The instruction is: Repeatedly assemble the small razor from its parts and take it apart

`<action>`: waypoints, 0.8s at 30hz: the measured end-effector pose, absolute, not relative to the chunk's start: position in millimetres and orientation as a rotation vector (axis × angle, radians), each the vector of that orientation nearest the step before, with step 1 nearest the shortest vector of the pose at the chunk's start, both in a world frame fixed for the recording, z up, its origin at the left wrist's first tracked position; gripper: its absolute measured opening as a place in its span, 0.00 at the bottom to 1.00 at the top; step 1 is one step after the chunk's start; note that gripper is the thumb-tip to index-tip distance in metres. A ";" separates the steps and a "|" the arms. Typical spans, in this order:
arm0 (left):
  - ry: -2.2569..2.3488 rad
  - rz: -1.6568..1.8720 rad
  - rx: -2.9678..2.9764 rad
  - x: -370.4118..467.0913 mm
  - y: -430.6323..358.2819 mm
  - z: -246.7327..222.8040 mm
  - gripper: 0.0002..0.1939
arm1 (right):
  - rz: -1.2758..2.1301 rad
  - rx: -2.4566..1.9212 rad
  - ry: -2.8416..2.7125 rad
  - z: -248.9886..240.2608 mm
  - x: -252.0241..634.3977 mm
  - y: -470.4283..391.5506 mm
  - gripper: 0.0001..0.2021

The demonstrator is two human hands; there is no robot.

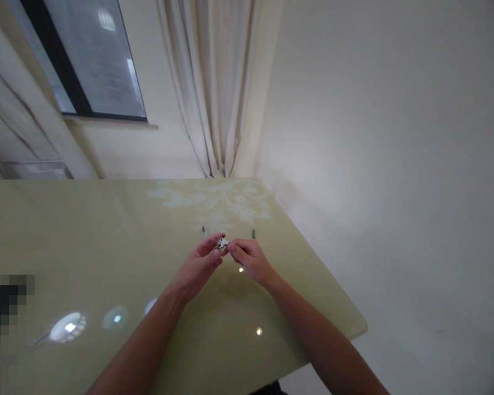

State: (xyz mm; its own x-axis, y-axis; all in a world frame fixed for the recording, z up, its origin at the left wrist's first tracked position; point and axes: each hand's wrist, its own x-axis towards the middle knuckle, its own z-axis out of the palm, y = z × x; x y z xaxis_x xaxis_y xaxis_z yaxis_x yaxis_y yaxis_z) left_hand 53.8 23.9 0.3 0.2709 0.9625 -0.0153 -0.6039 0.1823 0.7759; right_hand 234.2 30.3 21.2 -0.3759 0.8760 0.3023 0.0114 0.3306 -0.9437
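Observation:
A small white and dark object point(222, 243) is held up over the glossy table, too small to name. My left hand point(200, 264) grips it between thumb and fingers from the left. On its right side, the pinched fingertips of my right hand point(249, 258) touch its edge; whether they hold a separate small part cannot be made out. Just beyond my left hand lies a thin stick-like item with a dark end point(203, 229). A small dark green cylinder point(254, 233) rests on the table beyond my right hand.
The pale green table point(107, 236) has a rounded right corner and an edge running close to the white wall point(374, 164). Curtains point(218, 82) and a window point(94, 55) are behind it. A blurred dark patch point(2, 307) shows at the left.

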 end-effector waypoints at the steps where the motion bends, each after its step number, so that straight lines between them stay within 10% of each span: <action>1: 0.580 1.204 0.741 53.8 24.1 0.5 0.27 | 1.149 -0.818 -1.680 22.1 234.1 29.7 0.24; 24: 0.586 1.259 0.771 53.9 26.8 -6.4 0.25 | 1.099 -0.803 -1.603 21.2 238.9 31.1 0.22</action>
State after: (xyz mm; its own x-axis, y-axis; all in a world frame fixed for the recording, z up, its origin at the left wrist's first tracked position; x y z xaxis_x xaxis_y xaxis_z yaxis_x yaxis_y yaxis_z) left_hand 53.9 26.8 -6.4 0.2221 0.9748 0.0225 -0.6104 0.1210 0.7828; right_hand 238.9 31.1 21.2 -0.2872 0.8892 0.3561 -0.0114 0.3686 -0.9295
